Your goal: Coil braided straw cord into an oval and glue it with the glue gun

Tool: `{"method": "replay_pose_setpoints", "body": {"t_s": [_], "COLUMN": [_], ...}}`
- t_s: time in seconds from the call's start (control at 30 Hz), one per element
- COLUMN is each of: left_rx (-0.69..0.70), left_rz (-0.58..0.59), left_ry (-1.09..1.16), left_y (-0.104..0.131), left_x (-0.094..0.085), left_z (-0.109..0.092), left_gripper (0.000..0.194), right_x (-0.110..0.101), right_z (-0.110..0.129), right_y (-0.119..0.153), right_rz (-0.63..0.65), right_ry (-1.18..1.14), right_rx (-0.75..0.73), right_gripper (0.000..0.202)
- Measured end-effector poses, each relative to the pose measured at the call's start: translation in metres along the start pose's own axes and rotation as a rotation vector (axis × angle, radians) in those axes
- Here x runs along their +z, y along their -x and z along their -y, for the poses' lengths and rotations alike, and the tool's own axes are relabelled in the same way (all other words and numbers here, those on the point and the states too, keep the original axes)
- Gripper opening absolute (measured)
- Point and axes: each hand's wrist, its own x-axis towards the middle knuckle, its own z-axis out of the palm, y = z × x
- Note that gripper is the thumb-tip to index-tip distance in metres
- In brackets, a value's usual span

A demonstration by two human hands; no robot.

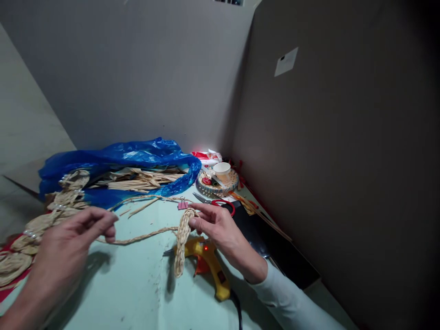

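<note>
Pale green tabletop point(134, 293) forms the near work surface; my left hand point(75, 245) is at the near left, fingers curled towards the thumb; I cannot tell whether they grip the braided cord point(144, 236) running beside them; my right hand point(216, 224), well apart from the left, pinches the upper end of the folded braid point(181, 256), so that its long loops hang down; this pinch presumably keeps the loops from opening.

Yellow glue gun point(220, 275) lies beneath the braid, nozzle to the left, red light lit; it is probably set there for easy reach; whether braid and gun touch is not clear; the cable point(237, 305) runs towards me.

Further out, a pink binder clip point(183, 206) sits at the far run of cord; red-handled scissors point(231, 208) lie just past my right hand; braided discs point(38, 224) occupy the left side.

Farthest, a blue plastic bag point(151, 150) holds dry strips point(140, 179); beside it, a woven tray point(202, 189) carries a white cup point(222, 171); grey partitions point(165, 68) limit reach behind.
</note>
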Motion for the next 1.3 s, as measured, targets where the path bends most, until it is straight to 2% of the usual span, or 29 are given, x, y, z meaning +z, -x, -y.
{"method": "replay_pose_setpoints", "body": {"t_s": [0.1, 0.23, 0.33, 0.5, 0.67, 0.73, 0.87, 0.9, 1.07, 1.3], "left_rx": [-0.12, -0.206, -0.255, -0.351, -0.335, -0.327, -0.335, -0.34, -0.371, -0.375], "left_rz": [0.145, 0.242, 0.273, 0.211, 0.299, 0.311, 0.298, 0.288, 0.244, 0.247], "left_ry": [0.053, 0.099, 0.124, 0.173, 0.292, 0.317, 0.348, 0.338, 0.222, 0.295], "left_y": [0.014, 0.032, 0.04, 0.037, 0.029, 0.029, 0.029, 0.028, 0.027, 0.029], "left_x": [0.019, 0.038, 0.043, 0.041, 0.04, 0.039, 0.037, 0.037, 0.035, 0.027], "left_z": [-0.002, -0.001, -0.001, 0.004, 0.006, 0.003, -0.003, -0.003, 0.0, -0.006], "left_gripper": [0.04, 0.049, 0.055, 0.056, 0.028, 0.034, 0.063, 0.064, 0.037, 0.038], "right_x": [0.003, 0.008, 0.011, 0.015, 0.021, 0.024, 0.027, 0.027, 0.029, 0.036], "right_z": [-0.002, -0.009, -0.014, -0.019, -0.017, -0.015, -0.011, -0.01, -0.008, -0.003], "right_y": [0.003, 0.006, 0.007, 0.008, 0.005, 0.003, 0.0, -0.001, -0.007, -0.015], "right_rz": [0.029, 0.068, 0.101, 0.145, 0.168, 0.179, 0.199, 0.202, 0.231, 0.272], "right_ry": [0.022, 0.045, 0.033, 0.01, 0.037, 0.046, 0.088, 0.104, 0.211, 0.342], "right_rx": [0.034, 0.064, 0.078, 0.094, 0.097, 0.099, 0.089, 0.082, 0.022, -0.065], "right_gripper": [0.059, 0.062, 0.065, 0.063, 0.061, 0.062, 0.061, 0.06, 0.062, 0.054]}}
